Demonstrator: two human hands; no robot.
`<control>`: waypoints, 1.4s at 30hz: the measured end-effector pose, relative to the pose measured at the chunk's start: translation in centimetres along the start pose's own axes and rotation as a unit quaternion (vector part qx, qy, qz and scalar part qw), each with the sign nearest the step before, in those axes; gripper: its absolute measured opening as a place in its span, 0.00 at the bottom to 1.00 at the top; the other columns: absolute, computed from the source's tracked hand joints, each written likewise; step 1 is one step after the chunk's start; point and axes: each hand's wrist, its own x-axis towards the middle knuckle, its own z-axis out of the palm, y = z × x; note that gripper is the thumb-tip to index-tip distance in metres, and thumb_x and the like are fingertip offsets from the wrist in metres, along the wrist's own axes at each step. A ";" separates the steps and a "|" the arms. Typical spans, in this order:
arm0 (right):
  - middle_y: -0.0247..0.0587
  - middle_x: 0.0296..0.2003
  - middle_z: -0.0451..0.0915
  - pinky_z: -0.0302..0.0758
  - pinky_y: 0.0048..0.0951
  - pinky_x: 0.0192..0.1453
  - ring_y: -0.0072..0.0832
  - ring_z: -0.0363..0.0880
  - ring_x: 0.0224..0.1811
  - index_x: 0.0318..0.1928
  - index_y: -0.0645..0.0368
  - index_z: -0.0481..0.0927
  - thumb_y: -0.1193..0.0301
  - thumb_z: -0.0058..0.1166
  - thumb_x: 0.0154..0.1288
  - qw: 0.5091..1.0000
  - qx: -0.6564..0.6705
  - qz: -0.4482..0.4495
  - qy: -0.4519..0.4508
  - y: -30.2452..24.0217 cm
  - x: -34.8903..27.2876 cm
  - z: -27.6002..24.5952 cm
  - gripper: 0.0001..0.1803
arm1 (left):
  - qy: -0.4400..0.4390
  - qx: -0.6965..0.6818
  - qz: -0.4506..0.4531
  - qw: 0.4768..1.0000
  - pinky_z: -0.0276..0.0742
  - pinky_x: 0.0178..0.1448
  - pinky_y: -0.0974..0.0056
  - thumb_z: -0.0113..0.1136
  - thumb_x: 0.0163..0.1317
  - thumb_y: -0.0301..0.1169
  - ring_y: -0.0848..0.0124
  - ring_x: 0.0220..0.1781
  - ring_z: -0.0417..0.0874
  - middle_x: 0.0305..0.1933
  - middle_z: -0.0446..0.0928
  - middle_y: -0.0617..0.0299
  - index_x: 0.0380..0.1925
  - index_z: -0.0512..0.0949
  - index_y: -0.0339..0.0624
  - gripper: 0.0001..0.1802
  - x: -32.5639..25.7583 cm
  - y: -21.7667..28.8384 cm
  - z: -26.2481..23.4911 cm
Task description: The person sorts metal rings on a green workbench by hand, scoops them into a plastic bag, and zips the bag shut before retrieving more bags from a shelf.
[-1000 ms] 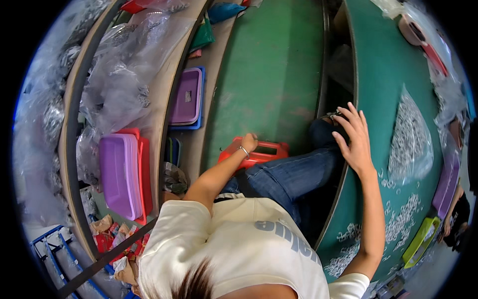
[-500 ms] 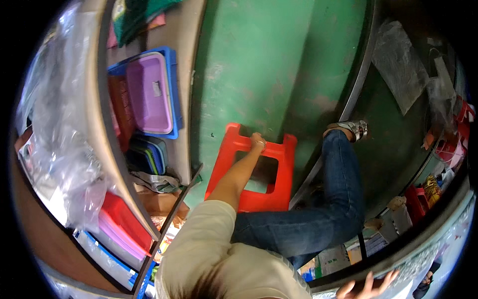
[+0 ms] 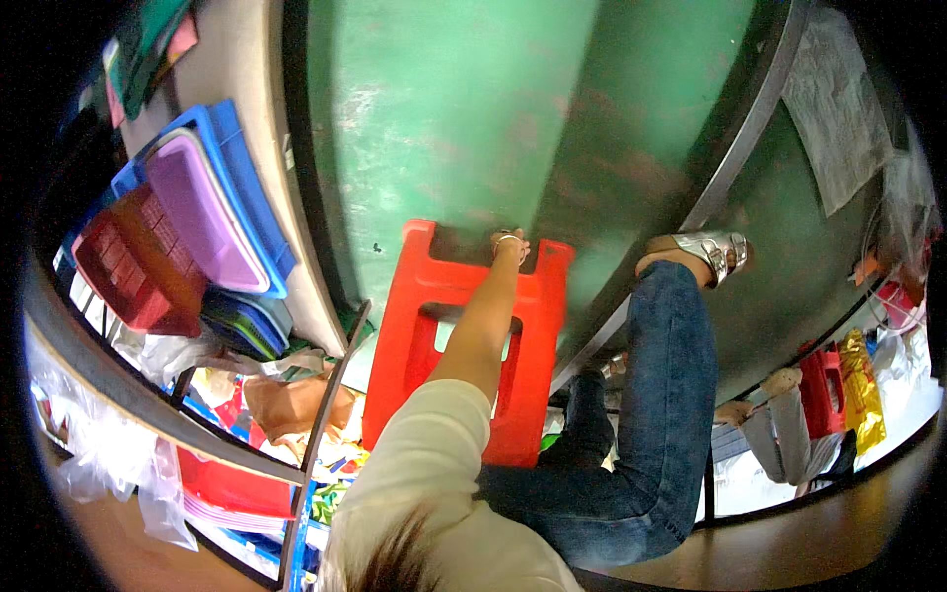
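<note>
1. Centrally, one red stool (image 3: 534, 370), before the person, over the green floor (image 3: 444, 118); whether it touches the floor cannot be told.
2. Left hand (image 3: 515, 245), bracelet at wrist: fingers curled at the stool's far edge, holding it.
3. Right hand: outside the view; state cannot be told.
4. One jeans leg (image 3: 671, 395), bent, right of stool; silver sandal (image 3: 718, 257) on foot.
5. Left shelf (image 3: 232, 59): purple tray (image 3: 207, 202) against blue tray (image 3: 247, 187), red basket (image 3: 138, 261) beside.

More of the red stool (image 3: 538, 355) has been uncovered. The right hand, earlier raised right of the stool, has apparently been withdrawn from view.
</note>
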 end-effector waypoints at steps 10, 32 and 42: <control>0.54 0.57 0.65 0.59 0.47 0.62 0.50 0.60 0.60 0.51 0.57 0.75 0.63 0.49 0.56 0.999 -0.010 0.007 -0.030 0.0 -0.1 -0.4 0.22 | -0.034 0.200 0.103 0.974 0.77 0.52 0.48 0.59 0.59 0.32 0.44 0.50 0.75 0.51 0.70 0.33 0.53 0.61 0.24 0.28 1.4 -1.3 -0.2; 0.55 0.54 0.67 0.58 0.50 0.61 0.52 0.60 0.59 0.48 0.58 0.77 0.67 0.53 0.48 0.994 0.045 0.080 0.060 -3.7 -7.2 -2.4 0.22 | -0.570 0.493 0.419 0.506 0.69 0.30 0.74 0.54 0.57 0.20 0.78 0.28 0.74 0.28 0.74 0.65 0.27 0.74 0.36 0.01 -35.4 -7.1 -10.1; 0.52 0.46 0.73 0.71 0.32 0.49 0.41 0.74 0.45 0.50 0.67 0.70 0.78 0.43 0.61 0.781 0.459 0.100 0.411 -5.7 -10.5 -2.1 0.16 | -0.789 0.455 0.413 -0.014 0.64 0.24 0.73 0.56 0.51 0.18 0.78 0.19 0.68 0.23 0.71 0.61 0.27 0.74 0.33 0.03 -59.2 -13.6 -29.7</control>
